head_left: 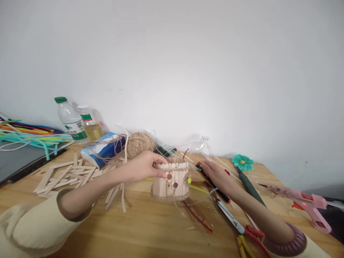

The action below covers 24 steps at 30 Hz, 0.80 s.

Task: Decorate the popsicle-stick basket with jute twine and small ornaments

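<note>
A round holder of wooden craft sticks (pixel 161 187) stands upright on the table, with twine around its base, a glittery strand near its rim and button-like brown dots on its front. My left hand (pixel 147 166) pinches its left rim, thumb outside and fingers over the top. A yellow pipe cleaner end (pixel 189 180) sticks out at its right side. Further right, my right hand (pixel 218 175) lies low with fingers stretched out, over a black pen-like stick (pixel 225 195); its fingertips are partly hidden. Scissors with red handles (pixel 231 216) lie below that hand.
A pink glue gun (pixel 309 206) with a red light lies at right, beside a teal flower (pixel 242 162) on a green stem. Loose craft sticks (pixel 61 175), a twine ball (pixel 140 144), a tissue pack (pixel 104 147), bottles (pixel 70 120) and pipe cleaners (pixel 32 134) are left.
</note>
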Each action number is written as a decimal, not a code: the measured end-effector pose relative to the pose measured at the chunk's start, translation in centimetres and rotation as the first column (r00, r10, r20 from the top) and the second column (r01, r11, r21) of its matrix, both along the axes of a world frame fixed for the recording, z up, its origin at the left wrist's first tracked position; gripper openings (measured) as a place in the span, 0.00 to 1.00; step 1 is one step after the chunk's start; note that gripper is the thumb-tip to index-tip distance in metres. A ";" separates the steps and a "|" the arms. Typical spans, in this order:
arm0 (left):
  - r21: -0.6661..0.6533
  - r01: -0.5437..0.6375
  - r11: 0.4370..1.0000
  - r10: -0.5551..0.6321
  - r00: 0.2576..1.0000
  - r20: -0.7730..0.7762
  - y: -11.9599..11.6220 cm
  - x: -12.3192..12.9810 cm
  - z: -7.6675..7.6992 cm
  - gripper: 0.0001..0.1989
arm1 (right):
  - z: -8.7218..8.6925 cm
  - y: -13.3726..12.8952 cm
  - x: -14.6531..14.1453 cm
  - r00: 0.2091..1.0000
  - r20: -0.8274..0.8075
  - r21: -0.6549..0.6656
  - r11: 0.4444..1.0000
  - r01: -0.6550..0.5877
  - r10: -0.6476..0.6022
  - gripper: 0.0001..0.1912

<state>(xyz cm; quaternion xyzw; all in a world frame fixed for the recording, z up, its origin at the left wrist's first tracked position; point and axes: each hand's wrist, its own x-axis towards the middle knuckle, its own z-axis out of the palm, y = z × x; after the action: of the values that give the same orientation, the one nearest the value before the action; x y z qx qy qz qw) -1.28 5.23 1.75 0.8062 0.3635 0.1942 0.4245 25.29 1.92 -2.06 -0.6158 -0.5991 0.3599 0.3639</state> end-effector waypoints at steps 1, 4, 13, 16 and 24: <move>-0.029 -0.018 0.999 0.018 1.000 0.016 0.1 -0.3 -0.3 0.12 | -0.4 -0.1 0.2 0.993 0.113 0.058 0.998 -0.037 0.030 0.12; -0.108 -0.067 0.992 0.076 0.994 0.079 0.3 -0.8 -0.8 0.13 | -1.5 -0.9 0.3 0.940 0.335 0.190 0.972 -0.137 0.067 0.08; -0.168 -0.134 0.977 0.157 0.979 0.132 -1.3 -1.3 -2.0 0.15 | -0.7 -7.5 -3.6 0.779 0.609 0.501 0.690 -0.523 0.148 0.21; -0.125 -0.170 0.978 0.184 0.975 0.120 -2.9 -1.0 -2.1 0.14 | -0.9 -8.7 -4.9 0.772 0.587 0.479 0.664 -0.574 0.244 0.16; -0.045 -0.243 0.969 0.247 0.961 0.127 -5.8 -0.9 -2.2 0.12 | -2.4 -9.0 -5.7 0.881 0.245 0.423 0.773 -0.472 0.404 0.08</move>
<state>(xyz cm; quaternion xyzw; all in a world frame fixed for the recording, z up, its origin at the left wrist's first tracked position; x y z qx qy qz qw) -2.14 -0.59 -0.42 0.7342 0.4343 0.2927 0.4319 19.58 -7.06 -4.42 -0.3753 -0.8191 0.2343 0.3651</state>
